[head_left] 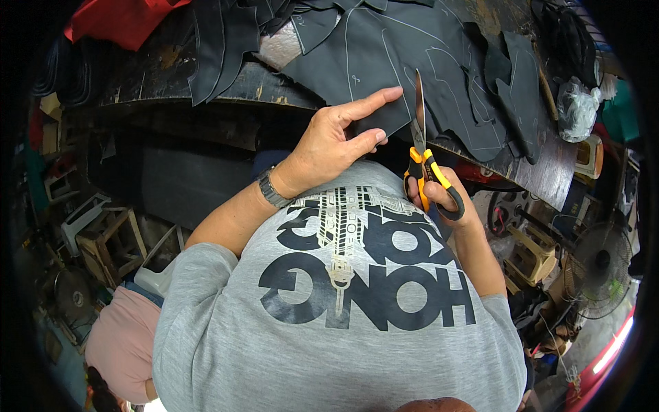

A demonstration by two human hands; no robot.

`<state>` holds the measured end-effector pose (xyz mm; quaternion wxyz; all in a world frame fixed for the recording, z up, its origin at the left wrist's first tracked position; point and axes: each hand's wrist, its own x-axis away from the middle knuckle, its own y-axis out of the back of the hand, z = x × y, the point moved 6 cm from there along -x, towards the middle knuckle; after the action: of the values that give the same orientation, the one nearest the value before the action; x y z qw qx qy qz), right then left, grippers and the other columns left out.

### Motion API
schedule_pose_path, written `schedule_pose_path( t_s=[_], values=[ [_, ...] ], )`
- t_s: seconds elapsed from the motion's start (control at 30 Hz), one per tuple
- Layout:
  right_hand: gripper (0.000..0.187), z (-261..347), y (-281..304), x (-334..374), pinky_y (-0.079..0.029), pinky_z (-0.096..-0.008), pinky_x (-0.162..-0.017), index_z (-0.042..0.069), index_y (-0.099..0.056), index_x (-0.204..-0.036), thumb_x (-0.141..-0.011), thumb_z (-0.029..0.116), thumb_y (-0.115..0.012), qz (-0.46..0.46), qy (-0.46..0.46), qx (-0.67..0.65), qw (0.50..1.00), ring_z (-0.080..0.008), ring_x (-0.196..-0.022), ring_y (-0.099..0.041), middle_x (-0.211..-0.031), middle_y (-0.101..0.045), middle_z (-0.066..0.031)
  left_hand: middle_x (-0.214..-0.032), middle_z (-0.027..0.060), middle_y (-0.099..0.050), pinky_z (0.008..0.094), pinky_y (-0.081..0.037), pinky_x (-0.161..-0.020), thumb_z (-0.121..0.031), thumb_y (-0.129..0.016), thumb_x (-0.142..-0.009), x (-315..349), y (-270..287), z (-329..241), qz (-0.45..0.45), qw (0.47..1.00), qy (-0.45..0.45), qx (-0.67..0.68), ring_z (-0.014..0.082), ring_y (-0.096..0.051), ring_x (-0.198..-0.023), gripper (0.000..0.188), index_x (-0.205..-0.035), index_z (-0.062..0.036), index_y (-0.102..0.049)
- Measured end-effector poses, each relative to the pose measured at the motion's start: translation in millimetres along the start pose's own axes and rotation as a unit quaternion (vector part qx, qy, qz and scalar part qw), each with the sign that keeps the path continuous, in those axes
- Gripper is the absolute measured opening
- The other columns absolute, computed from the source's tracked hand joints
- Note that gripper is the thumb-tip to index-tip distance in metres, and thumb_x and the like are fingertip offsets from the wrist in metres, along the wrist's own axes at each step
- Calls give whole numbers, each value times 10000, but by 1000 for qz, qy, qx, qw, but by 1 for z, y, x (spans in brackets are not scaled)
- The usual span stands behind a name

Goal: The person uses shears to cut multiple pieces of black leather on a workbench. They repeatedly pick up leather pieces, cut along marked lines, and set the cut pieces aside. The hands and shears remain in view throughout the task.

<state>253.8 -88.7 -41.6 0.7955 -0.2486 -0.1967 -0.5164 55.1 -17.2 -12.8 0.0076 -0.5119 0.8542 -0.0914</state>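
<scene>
My right hand (443,196) is closed round the yellow-and-black handles of a pair of scissors (420,113). The blades point away from me along the edge of a dark grey sheet of material (367,58), which is marked with pale drawn outlines. My left hand (336,134) is just left of the blades, its index finger and thumb stretched out and apart. That index finger reaches over the sheet, and the thumb is by its near edge. The left hand's other fingers are hidden. A watch (271,189) is on my left wrist.
Cut dark pieces (223,48) lie on the worn table (147,79), with red material (123,20) at its far left. A clear plastic bag (578,110) hangs at the right. Stools (113,240), a fan (600,261) and a person in pink (123,336) are around me.
</scene>
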Motion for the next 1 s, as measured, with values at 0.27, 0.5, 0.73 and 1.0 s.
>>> schedule_pose_path(
  t_s=[0.27,0.5,0.73,1.0],
  values=[
    [464,-9,2,5,-387,-204,-533,44,-638,-834,-758,467,-814,-33,-10,-7,999,-64,-575,-512,-652,-533,31,-1551,135,-356,253,-557,-888,37,-595,-893,0,-1,-5,-18,1000,-23,10,203,-461,-1331,641,-1488,-65,-381],
    [303,-2,0,13,-335,-200,-458,30,-663,-791,-813,299,-802,-53,-39,19,998,-44,-472,-460,-573,-517,36,-1547,135,-366,229,-566,-830,43,-583,-898,2,-1,-4,-11,1000,-18,12,179,-527,-1251,638,-1491,-62,-374],
    [312,6,-5,10,-363,-201,-422,19,-641,-779,-818,289,-793,-48,-65,10,997,-55,-432,-481,-563,-543,16,-1547,78,-377,205,-553,-768,51,-590,-913,3,-2,-2,-2,1000,7,22,72,-631,-974,638,-1499,-36,-350],
    [546,24,-13,-12,-406,-228,-435,-1,-612,-811,-783,528,-743,-9,-11,-5,1000,-116,-486,-536,-601,-546,-40,-1549,102,-368,212,-567,-756,47,-590,-912,8,-6,-4,4,999,10,30,72,-633,-956,630,-1492,-37,-360]
  ],
)
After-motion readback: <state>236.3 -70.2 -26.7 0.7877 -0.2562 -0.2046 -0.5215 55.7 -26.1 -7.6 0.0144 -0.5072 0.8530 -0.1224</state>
